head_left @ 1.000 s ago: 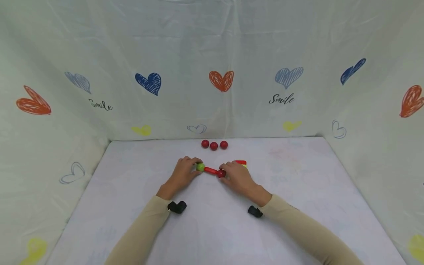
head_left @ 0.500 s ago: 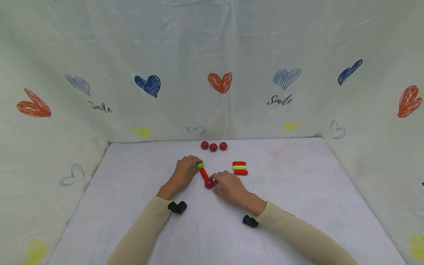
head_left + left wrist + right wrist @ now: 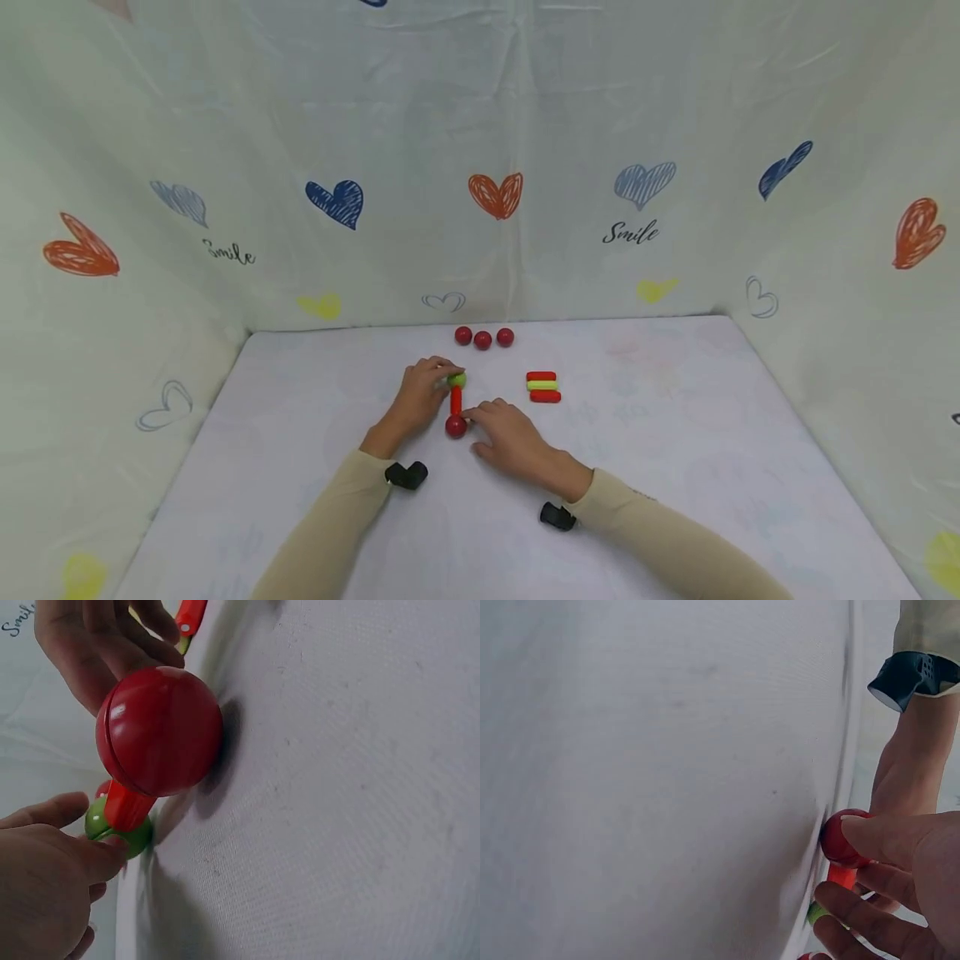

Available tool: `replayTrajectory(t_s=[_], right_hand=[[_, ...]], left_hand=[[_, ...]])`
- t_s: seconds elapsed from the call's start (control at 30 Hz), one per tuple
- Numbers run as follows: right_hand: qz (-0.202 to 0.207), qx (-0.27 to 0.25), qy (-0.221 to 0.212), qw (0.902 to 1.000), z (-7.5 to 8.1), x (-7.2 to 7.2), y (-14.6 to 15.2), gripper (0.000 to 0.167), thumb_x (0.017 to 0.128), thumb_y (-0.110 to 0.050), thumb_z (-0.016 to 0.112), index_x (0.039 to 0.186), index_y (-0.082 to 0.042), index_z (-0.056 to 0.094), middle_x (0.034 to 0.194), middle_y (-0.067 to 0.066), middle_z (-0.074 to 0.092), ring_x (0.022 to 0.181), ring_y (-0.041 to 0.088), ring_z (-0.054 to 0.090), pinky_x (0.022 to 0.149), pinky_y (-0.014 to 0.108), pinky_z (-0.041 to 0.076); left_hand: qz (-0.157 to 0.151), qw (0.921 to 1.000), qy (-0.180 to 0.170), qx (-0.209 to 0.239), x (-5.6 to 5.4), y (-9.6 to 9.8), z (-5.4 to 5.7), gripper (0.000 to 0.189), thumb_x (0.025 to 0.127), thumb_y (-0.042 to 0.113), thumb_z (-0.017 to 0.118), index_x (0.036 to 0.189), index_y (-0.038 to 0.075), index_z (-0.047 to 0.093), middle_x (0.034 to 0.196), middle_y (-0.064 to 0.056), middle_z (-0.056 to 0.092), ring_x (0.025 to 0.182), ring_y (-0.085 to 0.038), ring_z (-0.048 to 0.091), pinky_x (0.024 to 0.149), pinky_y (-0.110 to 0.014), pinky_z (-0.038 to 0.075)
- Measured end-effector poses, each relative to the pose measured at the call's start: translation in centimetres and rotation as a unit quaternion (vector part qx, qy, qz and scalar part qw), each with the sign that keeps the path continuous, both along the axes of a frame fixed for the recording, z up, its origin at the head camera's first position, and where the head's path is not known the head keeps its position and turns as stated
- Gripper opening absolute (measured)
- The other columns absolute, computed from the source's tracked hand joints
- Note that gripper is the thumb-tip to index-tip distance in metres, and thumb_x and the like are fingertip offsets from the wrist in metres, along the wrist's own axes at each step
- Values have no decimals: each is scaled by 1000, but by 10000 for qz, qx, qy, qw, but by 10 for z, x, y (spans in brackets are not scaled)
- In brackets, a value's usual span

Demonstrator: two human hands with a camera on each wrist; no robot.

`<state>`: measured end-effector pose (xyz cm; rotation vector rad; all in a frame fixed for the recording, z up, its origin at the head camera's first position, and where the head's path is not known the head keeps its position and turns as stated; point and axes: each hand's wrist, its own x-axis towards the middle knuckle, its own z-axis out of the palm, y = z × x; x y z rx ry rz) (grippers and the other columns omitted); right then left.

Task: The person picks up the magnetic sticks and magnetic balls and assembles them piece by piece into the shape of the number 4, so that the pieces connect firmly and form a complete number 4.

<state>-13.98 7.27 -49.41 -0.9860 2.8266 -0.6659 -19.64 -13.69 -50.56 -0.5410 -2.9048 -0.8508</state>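
Observation:
A green ball (image 3: 457,380), a red stick (image 3: 456,402) and a red ball (image 3: 455,427) are joined in a line on the table, green end away from me. My left hand (image 3: 418,398) pinches the green ball (image 3: 139,841) between thumb and fingers, as the left wrist view confirms. Beside the red ball (image 3: 161,731) is my right hand (image 3: 510,437), its fingers extended toward where stick and ball meet and its thumb held apart. From the right wrist, the thumb overlaps the red ball (image 3: 844,838); contact there is hard to tell.
Three red balls (image 3: 483,340) sit near the table's back edge. To the right lie two red sticks (image 3: 545,397) with a yellow-green stick (image 3: 542,386) between them. A white cloth (image 3: 405,250) printed with hearts hangs behind the table.
The joined piece has swung from lying sideways to pointing toward me, its red ball travelling left and nearer. My right hand went with it, loosening its hold; the loose sticks came into view.

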Motion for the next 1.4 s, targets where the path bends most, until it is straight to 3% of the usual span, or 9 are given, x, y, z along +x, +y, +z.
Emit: replayTrajectory(t_s=[0.13, 0.3, 0.57, 0.77, 1.07, 1.4], right_hand=[[-122, -57, 9, 9999, -2, 0, 9, 46, 92, -20, 83, 136, -12, 69, 123, 3, 72, 110, 19, 64, 95, 36, 56], [-538, -439, 203, 9974, 1, -9, 33, 37, 93, -14, 82, 129, -12, 72, 123, 4, 72, 113, 23, 66, 99, 42, 56], [-1214, -467, 514, 9902, 9, -37, 74, 30, 92, -5, 80, 122, -3, 75, 118, 11, 72, 105, 30, 64, 93, 44, 56], [-1522, 22, 311, 9879, 6, -53, 90, 30, 97, -7, 76, 126, -4, 74, 121, 13, 71, 109, 32, 65, 95, 45, 58], [-1433, 166, 296, 9891, 1, -68, 98, 23, 99, -4, 73, 121, -2, 77, 113, 14, 75, 100, 30, 68, 90, 43, 60], [-1407, 36, -448, 9890, 11, -81, 98, 22, 98, -1, 72, 119, 0, 78, 107, 11, 73, 96, 25, 66, 91, 43, 59]], left_hand=[[-23, 9995, 317, 30, 11, 2, 0, 35, 94, 1, 77, 128, 11, 75, 128, -8, 68, 116, -30, 60, 100, -50, 47], [-6, 9984, 562, -2, 34, 3, 1, 31, 93, 10, 82, 123, 10, 76, 123, -8, 69, 112, -30, 60, 96, -49, 48], [-304, 9982, 430, -287, 63, 8, 1, 36, 88, 23, 89, 121, 14, 79, 110, -3, 64, 103, -23, 56, 91, -45, 48], [-272, 9969, 377, -630, 69, 13, -1, 38, 85, 21, 91, 122, 16, 79, 107, -2, 62, 101, -21, 54, 91, -44, 47], [-61, 9972, 385, -642, 72, 18, -1, 38, 85, 21, 91, 121, 16, 80, 101, -1, 62, 98, -21, 55, 90, -44, 47], [116, 9961, 513, -703, 73, 22, -1, 37, 84, 23, 92, 117, 15, 78, 92, 2, 55, 93, -19, 53, 90, -43, 47]])
